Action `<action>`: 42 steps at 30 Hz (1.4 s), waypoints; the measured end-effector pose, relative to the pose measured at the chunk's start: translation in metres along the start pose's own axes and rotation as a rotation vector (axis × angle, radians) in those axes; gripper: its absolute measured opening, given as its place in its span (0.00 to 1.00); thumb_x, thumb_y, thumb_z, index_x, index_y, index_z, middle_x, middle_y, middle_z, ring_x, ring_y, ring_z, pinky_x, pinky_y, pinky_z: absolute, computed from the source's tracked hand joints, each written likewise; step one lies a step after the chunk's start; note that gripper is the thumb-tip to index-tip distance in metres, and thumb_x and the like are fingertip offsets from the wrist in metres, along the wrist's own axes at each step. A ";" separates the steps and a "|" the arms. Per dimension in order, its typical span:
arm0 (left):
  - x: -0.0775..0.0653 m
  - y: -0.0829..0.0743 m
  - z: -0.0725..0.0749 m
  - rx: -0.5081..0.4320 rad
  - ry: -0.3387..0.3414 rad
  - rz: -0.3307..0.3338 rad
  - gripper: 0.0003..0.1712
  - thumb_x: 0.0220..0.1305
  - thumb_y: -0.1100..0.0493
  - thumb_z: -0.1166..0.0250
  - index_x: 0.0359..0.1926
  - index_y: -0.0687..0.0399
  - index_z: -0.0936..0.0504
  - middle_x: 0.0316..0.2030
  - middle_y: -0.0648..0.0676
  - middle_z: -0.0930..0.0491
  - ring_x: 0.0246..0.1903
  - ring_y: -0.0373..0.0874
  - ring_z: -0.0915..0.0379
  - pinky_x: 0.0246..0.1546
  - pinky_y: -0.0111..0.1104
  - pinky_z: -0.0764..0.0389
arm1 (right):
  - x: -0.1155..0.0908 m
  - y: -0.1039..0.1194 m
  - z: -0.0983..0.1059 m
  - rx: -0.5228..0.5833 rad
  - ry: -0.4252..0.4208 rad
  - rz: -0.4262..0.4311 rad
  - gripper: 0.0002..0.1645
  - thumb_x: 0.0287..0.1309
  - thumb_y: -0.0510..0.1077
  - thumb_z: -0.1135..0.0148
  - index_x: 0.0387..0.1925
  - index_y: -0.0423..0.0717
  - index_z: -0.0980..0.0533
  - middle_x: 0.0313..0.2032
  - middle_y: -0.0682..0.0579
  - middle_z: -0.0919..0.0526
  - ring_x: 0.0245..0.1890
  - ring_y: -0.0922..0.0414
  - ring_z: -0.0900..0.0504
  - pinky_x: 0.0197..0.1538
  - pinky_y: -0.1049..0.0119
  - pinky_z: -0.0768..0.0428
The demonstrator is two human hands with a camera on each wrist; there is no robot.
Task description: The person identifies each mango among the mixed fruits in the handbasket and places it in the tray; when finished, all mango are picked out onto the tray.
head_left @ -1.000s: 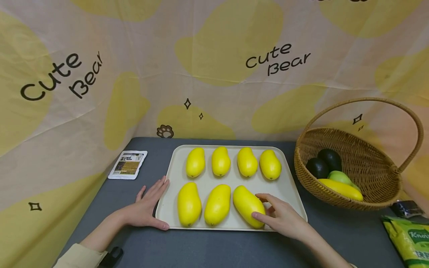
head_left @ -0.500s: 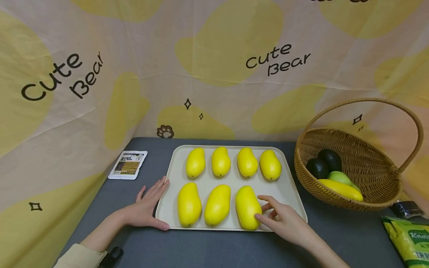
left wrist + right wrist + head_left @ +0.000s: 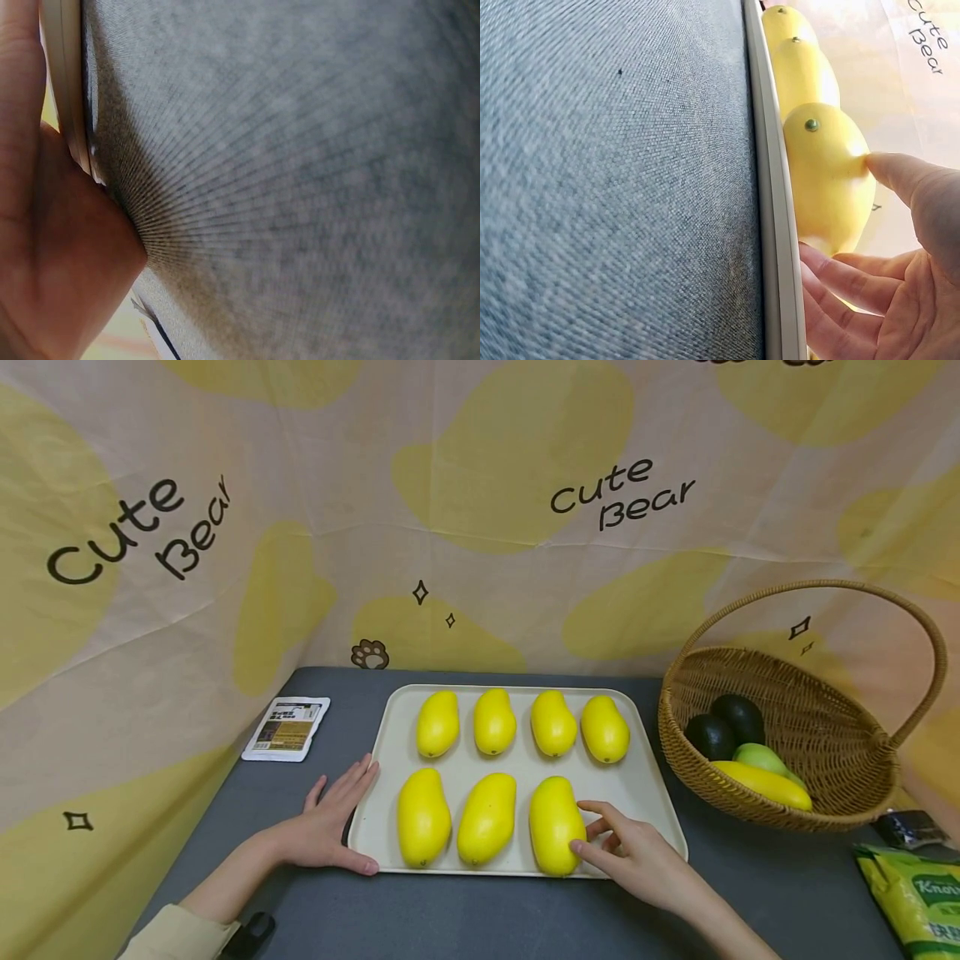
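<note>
A cream tray (image 3: 637, 785) bears yellow mangoes in two rows, several behind and three in front. My right hand (image 3: 637, 856) is at the right side of the front-right mango (image 3: 556, 827). Its thumb touches the mango and the index fingertip is close against it, the fingers loosely bent and not wrapped round. In the right wrist view, the thumb (image 3: 896, 174) rests on this mango (image 3: 829, 180), while the other fingers lie low beside it. My left hand (image 3: 326, 831) lies spread at the tray's front-left corner, fingers along the left edge and thumb at the front.
A wicker basket (image 3: 817, 718) on the right holds two dark avocados (image 3: 723, 727), a green fruit (image 3: 761, 756) and a yellow fruit (image 3: 761, 783). A white-edged packet (image 3: 287, 729) lies at the back left. Right of the tray are a green bag (image 3: 918, 897) and a dark packet (image 3: 911, 827).
The front-right mango has turned from slanting to nearly straight, shifting slightly right. My right hand has moved slightly right and its fingers have loosened. My left hand has stayed in place.
</note>
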State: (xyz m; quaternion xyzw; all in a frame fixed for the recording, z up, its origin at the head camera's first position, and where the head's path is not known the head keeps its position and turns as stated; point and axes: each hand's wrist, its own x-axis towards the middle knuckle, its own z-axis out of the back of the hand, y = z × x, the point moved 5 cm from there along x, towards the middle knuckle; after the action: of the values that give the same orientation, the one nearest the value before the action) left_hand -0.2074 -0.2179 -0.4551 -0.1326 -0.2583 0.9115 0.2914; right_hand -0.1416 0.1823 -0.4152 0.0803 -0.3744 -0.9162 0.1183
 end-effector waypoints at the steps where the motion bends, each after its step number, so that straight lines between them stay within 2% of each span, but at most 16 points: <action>1: 0.000 0.000 0.000 -0.001 0.002 0.000 0.74 0.44 0.30 0.28 0.77 0.59 0.61 0.76 0.62 0.69 0.73 0.64 0.71 0.59 0.65 0.75 | 0.000 0.000 0.000 0.001 0.002 -0.002 0.35 0.60 0.61 0.36 0.62 0.47 0.30 0.40 0.55 0.17 0.29 0.64 0.23 0.30 0.69 0.24; 6: 0.001 -0.001 0.001 -0.007 0.006 0.002 0.73 0.44 0.30 0.28 0.77 0.60 0.61 0.76 0.62 0.69 0.73 0.64 0.71 0.59 0.64 0.76 | -0.001 0.000 0.003 -0.010 0.008 -0.003 0.35 0.61 0.61 0.37 0.62 0.47 0.29 0.40 0.55 0.17 0.29 0.64 0.23 0.30 0.69 0.24; 8: 0.001 -0.001 0.001 -0.006 0.005 0.003 0.73 0.45 0.30 0.28 0.77 0.60 0.61 0.76 0.62 0.69 0.73 0.64 0.71 0.59 0.65 0.76 | -0.002 0.002 0.009 -0.032 -0.019 0.028 0.30 0.62 0.60 0.38 0.59 0.47 0.26 0.38 0.58 0.17 0.30 0.65 0.23 0.31 0.69 0.24; 10: 0.001 -0.001 0.001 -0.006 0.003 0.004 0.73 0.45 0.30 0.28 0.77 0.59 0.61 0.76 0.61 0.69 0.73 0.64 0.71 0.59 0.65 0.76 | -0.003 0.006 0.020 -0.065 -0.084 0.089 0.21 0.64 0.56 0.38 0.52 0.48 0.22 0.35 0.61 0.17 0.30 0.67 0.23 0.31 0.69 0.23; 12: 0.000 -0.001 0.000 -0.006 0.001 0.006 0.73 0.45 0.31 0.28 0.77 0.59 0.61 0.76 0.61 0.69 0.73 0.64 0.71 0.59 0.66 0.76 | -0.004 0.010 0.036 -0.105 -0.162 0.158 0.11 0.64 0.50 0.37 0.44 0.51 0.19 0.33 0.65 0.17 0.30 0.68 0.23 0.30 0.69 0.23; 14: 0.000 0.000 0.000 -0.007 0.000 0.008 0.73 0.44 0.30 0.28 0.77 0.59 0.61 0.76 0.62 0.69 0.73 0.64 0.70 0.59 0.66 0.75 | -0.006 0.015 0.057 -0.148 -0.232 0.189 0.04 0.64 0.47 0.36 0.38 0.55 0.18 0.31 0.67 0.18 0.29 0.69 0.24 0.29 0.70 0.23; 15: 0.000 0.000 0.000 -0.007 -0.001 0.007 0.73 0.44 0.30 0.28 0.77 0.59 0.61 0.76 0.62 0.69 0.73 0.64 0.70 0.59 0.66 0.75 | -0.006 0.018 0.070 -0.168 -0.262 0.209 0.03 0.63 0.45 0.35 0.37 0.56 0.18 0.30 0.67 0.18 0.28 0.69 0.23 0.29 0.70 0.23; 18: -0.001 0.001 -0.001 -0.008 -0.003 0.003 0.73 0.45 0.30 0.28 0.77 0.58 0.61 0.76 0.62 0.68 0.73 0.64 0.69 0.58 0.67 0.75 | -0.005 0.020 0.110 -0.253 -0.260 0.224 0.04 0.64 0.45 0.36 0.39 0.57 0.18 0.31 0.67 0.18 0.30 0.68 0.22 0.30 0.69 0.23; 21: -0.002 0.000 0.000 -0.006 -0.006 -0.001 0.73 0.45 0.30 0.29 0.77 0.57 0.61 0.76 0.62 0.68 0.73 0.64 0.69 0.58 0.67 0.75 | 0.000 0.013 0.148 -0.352 -0.183 0.205 0.07 0.65 0.48 0.38 0.44 0.56 0.18 0.33 0.66 0.17 0.33 0.67 0.20 0.34 0.67 0.22; 23: -0.002 -0.001 0.000 -0.005 -0.007 -0.002 0.73 0.45 0.30 0.29 0.77 0.58 0.61 0.76 0.62 0.68 0.73 0.64 0.69 0.58 0.67 0.74 | 0.004 0.002 0.170 -0.399 -0.105 0.152 0.10 0.66 0.51 0.40 0.46 0.55 0.19 0.35 0.65 0.17 0.34 0.66 0.20 0.34 0.66 0.22; 27: -0.002 -0.003 0.001 -0.015 -0.010 -0.003 0.72 0.45 0.30 0.28 0.77 0.58 0.60 0.76 0.63 0.67 0.72 0.65 0.69 0.58 0.67 0.75 | 0.008 -0.025 0.195 -0.422 0.076 0.083 0.15 0.67 0.51 0.41 0.50 0.49 0.21 0.38 0.62 0.17 0.34 0.66 0.21 0.35 0.67 0.23; 32: -0.002 -0.003 -0.001 -0.021 -0.006 0.003 0.72 0.45 0.31 0.28 0.77 0.58 0.60 0.76 0.63 0.67 0.73 0.65 0.70 0.58 0.67 0.75 | 0.012 -0.051 0.200 -0.487 0.264 0.082 0.21 0.65 0.49 0.38 0.53 0.39 0.23 0.41 0.58 0.19 0.36 0.64 0.21 0.36 0.66 0.23; 35: -0.002 -0.002 -0.001 -0.022 -0.004 0.005 0.72 0.45 0.31 0.28 0.77 0.58 0.60 0.76 0.62 0.68 0.73 0.65 0.70 0.58 0.67 0.75 | 0.014 -0.058 0.201 -0.511 0.319 0.049 0.25 0.65 0.51 0.39 0.55 0.38 0.24 0.44 0.56 0.19 0.40 0.59 0.21 0.38 0.64 0.22; 42: -0.001 -0.002 0.000 -0.021 0.004 0.013 0.73 0.45 0.31 0.28 0.77 0.57 0.61 0.76 0.62 0.68 0.73 0.64 0.71 0.58 0.66 0.76 | 0.020 -0.060 0.193 -0.455 0.460 -0.007 0.32 0.61 0.53 0.36 0.59 0.35 0.28 0.49 0.48 0.22 0.45 0.51 0.22 0.42 0.56 0.22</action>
State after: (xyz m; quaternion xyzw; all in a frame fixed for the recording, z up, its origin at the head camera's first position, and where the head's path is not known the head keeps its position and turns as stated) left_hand -0.2058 -0.2174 -0.4542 -0.1391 -0.2661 0.9104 0.2844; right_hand -0.2153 0.3473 -0.3225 0.2580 -0.1233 -0.9346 0.2117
